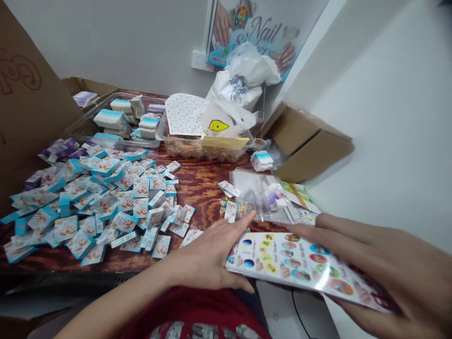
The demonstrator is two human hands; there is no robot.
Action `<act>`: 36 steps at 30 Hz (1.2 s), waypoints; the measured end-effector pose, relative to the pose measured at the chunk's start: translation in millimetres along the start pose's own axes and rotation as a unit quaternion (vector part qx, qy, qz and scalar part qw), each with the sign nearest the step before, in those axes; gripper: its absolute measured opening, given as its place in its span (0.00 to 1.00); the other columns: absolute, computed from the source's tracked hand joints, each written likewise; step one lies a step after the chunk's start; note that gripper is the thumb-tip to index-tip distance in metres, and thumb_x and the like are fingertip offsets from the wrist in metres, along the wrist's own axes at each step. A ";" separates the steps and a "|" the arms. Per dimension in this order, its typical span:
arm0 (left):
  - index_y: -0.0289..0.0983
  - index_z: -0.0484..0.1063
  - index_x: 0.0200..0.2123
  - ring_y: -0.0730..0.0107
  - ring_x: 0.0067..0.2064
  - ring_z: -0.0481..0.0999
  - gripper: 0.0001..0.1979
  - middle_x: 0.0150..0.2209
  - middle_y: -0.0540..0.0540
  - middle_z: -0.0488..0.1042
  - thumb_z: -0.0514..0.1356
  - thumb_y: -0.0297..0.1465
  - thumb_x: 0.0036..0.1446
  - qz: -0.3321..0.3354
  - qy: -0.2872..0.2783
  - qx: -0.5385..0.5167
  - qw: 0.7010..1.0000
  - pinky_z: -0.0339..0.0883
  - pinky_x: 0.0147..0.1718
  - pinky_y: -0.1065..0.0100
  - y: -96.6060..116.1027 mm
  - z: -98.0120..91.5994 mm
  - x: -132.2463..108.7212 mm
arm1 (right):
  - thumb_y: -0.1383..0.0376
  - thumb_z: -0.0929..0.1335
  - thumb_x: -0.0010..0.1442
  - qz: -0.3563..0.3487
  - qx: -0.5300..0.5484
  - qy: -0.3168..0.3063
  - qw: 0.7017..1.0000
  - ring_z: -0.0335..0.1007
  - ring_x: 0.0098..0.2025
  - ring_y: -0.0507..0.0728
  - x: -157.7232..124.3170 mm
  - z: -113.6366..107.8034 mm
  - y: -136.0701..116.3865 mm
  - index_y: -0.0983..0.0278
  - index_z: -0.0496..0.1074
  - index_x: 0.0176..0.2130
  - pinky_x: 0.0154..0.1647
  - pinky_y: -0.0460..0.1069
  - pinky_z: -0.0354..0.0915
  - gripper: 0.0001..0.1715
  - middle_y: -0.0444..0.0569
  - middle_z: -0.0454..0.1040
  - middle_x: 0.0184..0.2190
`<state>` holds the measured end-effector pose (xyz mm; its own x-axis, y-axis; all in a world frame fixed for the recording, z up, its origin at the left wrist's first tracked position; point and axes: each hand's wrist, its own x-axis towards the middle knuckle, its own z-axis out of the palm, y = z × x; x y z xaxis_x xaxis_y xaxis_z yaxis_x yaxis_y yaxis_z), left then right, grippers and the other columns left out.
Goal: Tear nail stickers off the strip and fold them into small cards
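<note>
A glossy stack of nail sticker sheets [293, 261], printed with rows of round coloured pictures, is held between my two hands at the table's front edge. My left hand [212, 249] grips its left end, thumb below and fingers along the far side. Around the right end, my right hand [384, 263] has its fingers over the top and its thumb underneath; this hand is slightly blurred. Just beyond my left fingertips lie a small blue-and-white box [230, 211] and small packets of colourful bits [244, 208]. Another small box [229, 189] rests farther back.
A heap of small boxes [120, 207] covers the table's left. Behind stand a clear tub [197, 148] of colourful packets, a tray with bundled boxes [113, 122] and white plastic bags [236, 87]. Clear plastic sleeves [257, 193] and an open carton [314, 150] are at right.
</note>
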<state>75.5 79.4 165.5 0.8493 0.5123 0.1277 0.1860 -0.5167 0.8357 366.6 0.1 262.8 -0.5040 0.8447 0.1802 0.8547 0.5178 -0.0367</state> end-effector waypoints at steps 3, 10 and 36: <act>0.47 0.35 0.70 0.54 0.62 0.66 0.49 0.66 0.41 0.59 0.65 0.37 0.55 -0.038 -0.010 -0.030 0.999 0.65 0.56 0.53 -11.4 12.9 -18.4 | 0.51 0.69 0.56 -0.013 0.066 -0.127 0.990 0.69 0.54 0.69 11.5 20.6 -3.6 0.51 0.62 0.63 0.46 0.59 0.70 0.38 0.51 0.69 0.57; 0.45 0.47 0.68 0.52 0.55 0.70 0.39 0.56 0.40 0.67 0.61 0.33 0.56 -0.074 0.001 0.166 0.983 0.68 0.51 0.53 -39.9 38.9 -37.9 | 0.63 0.69 0.55 0.071 0.180 -0.231 0.953 0.70 0.50 0.63 7.6 109.0 4.3 0.54 0.66 0.59 0.47 0.55 0.68 0.32 0.51 0.71 0.51; 0.36 0.55 0.64 0.50 0.51 0.69 0.35 0.55 0.36 0.70 0.62 0.41 0.57 -0.061 0.062 0.324 0.942 0.64 0.51 0.51 -126.0 100.4 -53.8 | 0.58 0.74 0.51 0.130 0.157 -0.119 0.972 0.65 0.53 0.67 -32.0 241.3 7.5 0.51 0.61 0.63 0.51 0.60 0.64 0.43 0.53 0.69 0.53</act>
<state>56.0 48.1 -0.3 0.7451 0.6506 0.1468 0.5754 -0.7384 0.3516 359.1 9.7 19.6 -0.3218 0.9409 -0.1060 0.8958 0.2663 -0.3558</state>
